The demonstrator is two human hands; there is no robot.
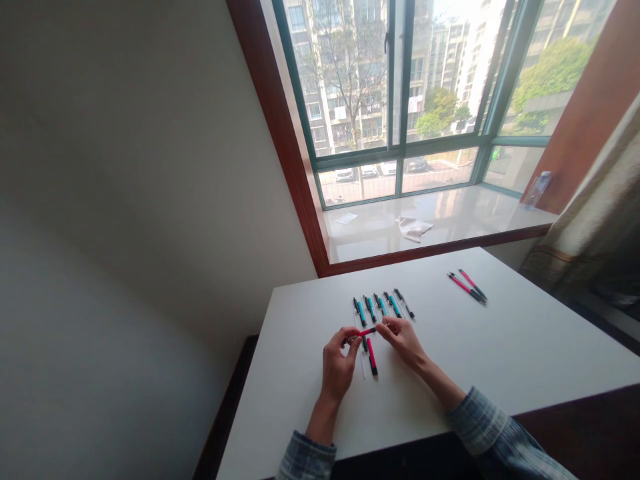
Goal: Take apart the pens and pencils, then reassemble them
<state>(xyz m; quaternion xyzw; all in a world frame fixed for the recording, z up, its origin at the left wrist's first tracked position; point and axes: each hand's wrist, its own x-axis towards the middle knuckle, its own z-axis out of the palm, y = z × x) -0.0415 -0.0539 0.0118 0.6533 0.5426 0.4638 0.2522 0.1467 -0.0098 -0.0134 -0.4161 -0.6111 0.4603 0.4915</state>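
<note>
My left hand [339,363] and my right hand [404,340] hold a pink pen [367,331] between them, one at each end, just above the white table [500,347]. A second pink pen [372,356] lies on the table under my hands, beside a thin white part. Just beyond my fingers, several teal-and-black pens [381,305] lie side by side in a row.
Two more pink pens [469,285] lie at the table's far right. Behind the table is a white windowsill [470,217] with a crumpled cloth [413,227], a paper scrap and a bottle [537,189]. A curtain [595,220] hangs on the right; a grey wall stands left.
</note>
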